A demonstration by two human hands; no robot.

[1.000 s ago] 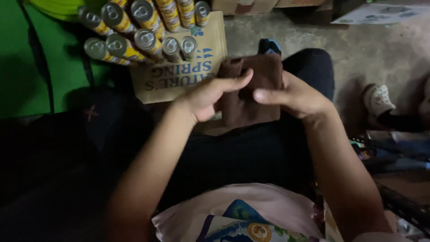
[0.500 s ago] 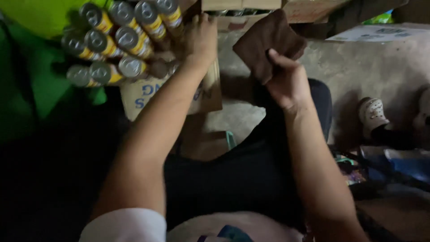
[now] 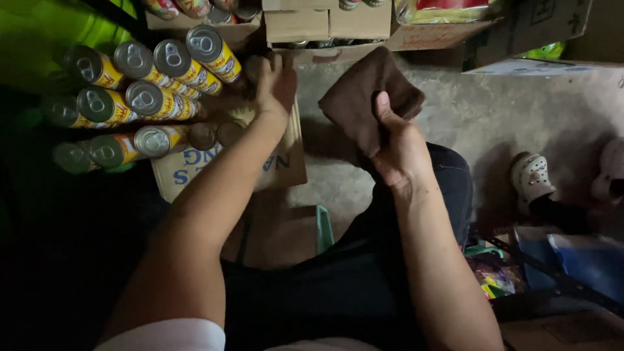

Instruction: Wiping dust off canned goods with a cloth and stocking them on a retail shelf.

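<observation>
My right hand (image 3: 398,148) grips a folded brown cloth (image 3: 364,97) and holds it up over the concrete floor, thumb pressed on its lower edge. My left hand (image 3: 276,79) reaches forward to a stack of yellow-labelled tin cans (image 3: 156,97) lying on their sides with their silver lids towards me. Its fingers close over a can at the right end of the stack; that can is mostly hidden by the hand. The cans rest on a flattened cardboard box (image 3: 276,170).
Open cardboard boxes (image 3: 325,23) with more cans stand at the back. A green surface (image 3: 39,32) lies at the far left. A white clog shoe (image 3: 532,177) and packaged goods (image 3: 585,260) sit on the floor at right. My dark-trousered knee is below the cloth.
A second ago both hands held the brown cloth in my lap. My right hand has raised the cloth alone, and my left hand has reached out to the can stack.
</observation>
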